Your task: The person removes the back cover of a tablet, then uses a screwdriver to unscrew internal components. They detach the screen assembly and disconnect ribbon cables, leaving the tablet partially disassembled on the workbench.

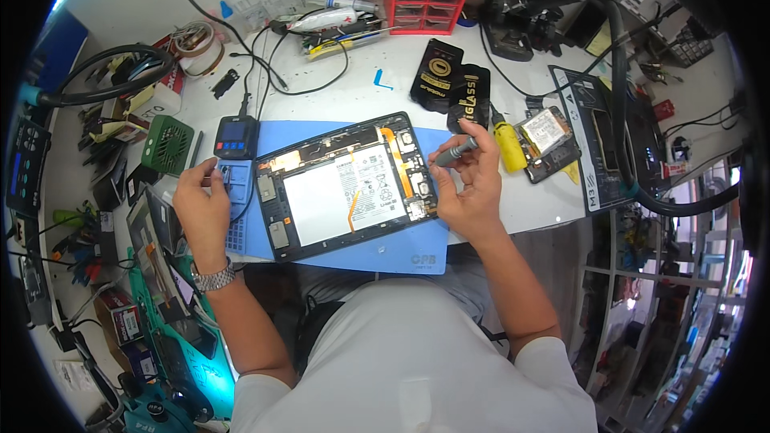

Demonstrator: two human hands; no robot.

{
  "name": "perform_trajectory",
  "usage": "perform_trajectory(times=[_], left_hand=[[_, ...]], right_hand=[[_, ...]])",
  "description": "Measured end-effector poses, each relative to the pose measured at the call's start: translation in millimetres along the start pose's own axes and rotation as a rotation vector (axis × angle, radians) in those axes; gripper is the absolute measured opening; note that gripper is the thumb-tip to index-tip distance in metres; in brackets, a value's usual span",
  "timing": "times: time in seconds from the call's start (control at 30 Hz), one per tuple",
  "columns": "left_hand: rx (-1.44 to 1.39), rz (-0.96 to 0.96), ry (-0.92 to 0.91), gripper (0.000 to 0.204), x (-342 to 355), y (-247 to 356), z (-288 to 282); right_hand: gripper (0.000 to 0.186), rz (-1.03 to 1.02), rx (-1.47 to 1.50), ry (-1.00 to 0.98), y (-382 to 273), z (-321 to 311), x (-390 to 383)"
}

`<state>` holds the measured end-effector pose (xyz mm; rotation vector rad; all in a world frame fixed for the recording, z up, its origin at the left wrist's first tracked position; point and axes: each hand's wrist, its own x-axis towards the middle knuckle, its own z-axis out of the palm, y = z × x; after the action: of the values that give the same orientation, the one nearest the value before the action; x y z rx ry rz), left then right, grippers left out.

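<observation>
An opened tablet [277, 228] lies tilted on the blue work mat [377, 252], its inside facing up. The large white battery [321, 200] fills its middle, with orange ribbon cables beside it. My right hand [473, 192] is closed around a grey screwdriver [455, 151], just off the tablet's right end. To the tablet's left, my left hand [203, 204] has its fingers pinched together over the mat's small compartments; what they hold, if anything, is too small to make out. A small black device with a screen [237, 137] sits just beyond that hand.
Behind the mat are black flat packages [437, 72], a red drawer box [425, 10] and loose cables. A yellow bottle [507, 147] and an opened phone [549, 144] lie at right. A green fan-like box [170, 145] stands at left. A thick black hose [619, 96] arches over the right side.
</observation>
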<state>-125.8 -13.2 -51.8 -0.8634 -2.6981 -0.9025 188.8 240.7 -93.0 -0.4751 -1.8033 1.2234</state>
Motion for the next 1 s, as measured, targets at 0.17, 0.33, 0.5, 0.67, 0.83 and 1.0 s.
perform_trajectory(times=[0.17,0.33,0.5,0.67,0.83,1.0], left_hand=[[-0.264,0.048,-0.036,0.021,-26.4,44.3,-0.7],[-0.462,0.163,-0.444,0.02,-78.0,107.9,-15.8],[-0.367,0.105,-0.918,0.024,-126.9,126.0,-13.8],[-0.407,0.055,-0.768,0.026,-148.8,120.4,-0.6],[-0.36,0.079,-0.713,0.024,-150.5,124.1,0.8],[-0.414,-0.012,-0.676,0.025,-151.8,124.8,-1.2]], right_hand=[[0.076,0.034,-0.01,0.054,-5.6,-0.4,7.0],[0.07,0.129,-0.24,-0.163,-25.3,4.3,54.8],[0.038,0.047,-0.58,-0.511,0.6,36.0,100.6],[0.024,0.176,-0.719,-0.612,-10.1,34.3,103.3],[0.019,0.102,-0.802,-0.571,-15.9,15.4,93.3],[0.018,0.142,-0.855,-0.527,-18.0,-7.9,70.3]])
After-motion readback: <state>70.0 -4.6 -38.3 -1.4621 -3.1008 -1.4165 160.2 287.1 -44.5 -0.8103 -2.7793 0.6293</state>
